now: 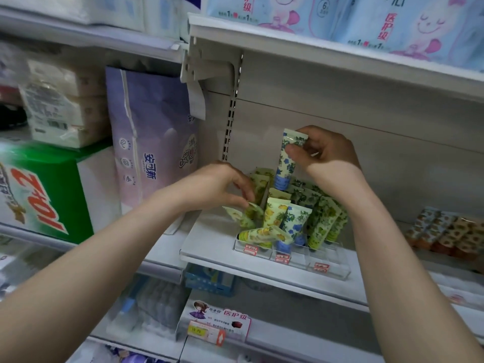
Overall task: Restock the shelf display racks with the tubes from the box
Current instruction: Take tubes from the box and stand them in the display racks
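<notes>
A clear acrylic display rack (330, 265) stands on the white shelf (209, 239), holding several floral-printed tubes (296, 221) upright. My right hand (327, 150) holds a blue-flowered tube (285, 163) by its top end, cap down, above the back of the rack. My left hand (222, 184) pinches the top of a green-printed tube (252, 209) at the rack's left side. A yellow-flowered tube (259, 235) lies on its side across the rack's front left. The box is not in view.
A purple tissue pack (152, 137) stands left of the shelf upright. A green-and-white carton (44, 195) sits further left. Orange patterned packs (450, 234) lie on the shelf to the right. Pink-and-blue packs (366, 17) fill the shelf above.
</notes>
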The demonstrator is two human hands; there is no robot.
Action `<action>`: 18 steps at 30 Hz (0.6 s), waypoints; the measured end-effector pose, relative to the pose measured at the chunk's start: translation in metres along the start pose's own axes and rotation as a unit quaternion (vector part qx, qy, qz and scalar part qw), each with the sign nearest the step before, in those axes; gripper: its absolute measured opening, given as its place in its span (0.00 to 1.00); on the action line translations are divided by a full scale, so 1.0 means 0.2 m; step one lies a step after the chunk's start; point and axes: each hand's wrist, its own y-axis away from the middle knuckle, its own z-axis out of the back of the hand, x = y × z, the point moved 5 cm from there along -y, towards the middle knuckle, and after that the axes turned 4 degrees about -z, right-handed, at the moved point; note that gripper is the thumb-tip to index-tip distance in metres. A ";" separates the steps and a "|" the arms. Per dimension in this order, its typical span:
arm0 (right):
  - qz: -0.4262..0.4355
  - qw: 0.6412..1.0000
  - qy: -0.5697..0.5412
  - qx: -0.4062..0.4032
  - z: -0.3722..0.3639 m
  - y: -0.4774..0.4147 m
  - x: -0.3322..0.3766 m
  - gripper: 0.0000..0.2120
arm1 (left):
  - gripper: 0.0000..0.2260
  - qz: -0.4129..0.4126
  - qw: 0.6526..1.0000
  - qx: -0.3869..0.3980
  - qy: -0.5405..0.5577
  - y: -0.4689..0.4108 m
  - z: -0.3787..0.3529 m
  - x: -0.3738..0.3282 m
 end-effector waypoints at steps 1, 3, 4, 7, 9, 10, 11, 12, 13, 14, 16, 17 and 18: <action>-0.002 1.000 0.001 -0.005 0.00 0.01 0.00 0.11 | 0.05 0.000 1.000 -0.012 -0.003 0.00 0.00 0.01; -0.009 1.000 0.002 -0.016 0.01 0.02 -0.01 0.12 | 0.03 0.005 0.999 -0.040 -0.009 -0.01 0.00 0.02; -0.011 1.000 0.002 -0.021 0.02 0.03 -0.01 0.12 | 0.02 0.006 0.999 -0.052 -0.015 -0.01 0.00 0.02; -0.013 0.999 0.005 -0.029 0.04 0.05 -0.01 0.10 | 0.02 0.005 0.997 -0.074 -0.034 -0.03 0.01 0.00; -0.013 0.999 0.003 -0.033 0.05 0.06 -0.01 0.10 | 0.02 -0.004 0.995 -0.090 -0.041 -0.04 0.02 -0.02; -0.013 0.999 -0.001 -0.035 0.05 0.06 -0.01 0.09 | 0.03 -0.008 0.994 -0.097 -0.043 -0.05 0.02 -0.03; -0.013 0.999 -0.006 -0.039 0.06 0.07 -0.02 0.08 | 0.03 -0.011 0.994 -0.103 -0.045 -0.06 0.02 -0.04; -0.013 0.999 -0.010 -0.042 0.07 0.07 -0.02 0.08 | 0.03 -0.014 0.993 -0.108 -0.050 -0.07 0.02 -0.05; -0.012 0.999 -0.013 -0.045 0.08 0.08 -0.02 0.07 | 0.03 -0.020 0.992 -0.112 -0.055 -0.09 0.02 -0.06; -0.011 0.999 -0.017 -0.046 0.08 0.08 -0.02 0.06 | 0.04 -0.027 0.991 -0.117 -0.058 -0.10 0.02 -0.07; -0.009 0.998 -0.029 -0.050 0.10 0.09 -0.04 0.05 | 0.04 -0.045 0.988 -0.131 -0.065 -0.13 0.02 -0.09; -0.008 0.998 -0.031 -0.053 0.10 0.09 -0.04 0.04 | 0.04 -0.057 0.986 -0.140 -0.067 -0.15 0.02 -0.10; -0.008 0.998 -0.031 -0.054 0.10 0.09 -0.05 0.04 | 0.04 -0.072 0.984 -0.149 -0.070 -0.16 0.02 -0.12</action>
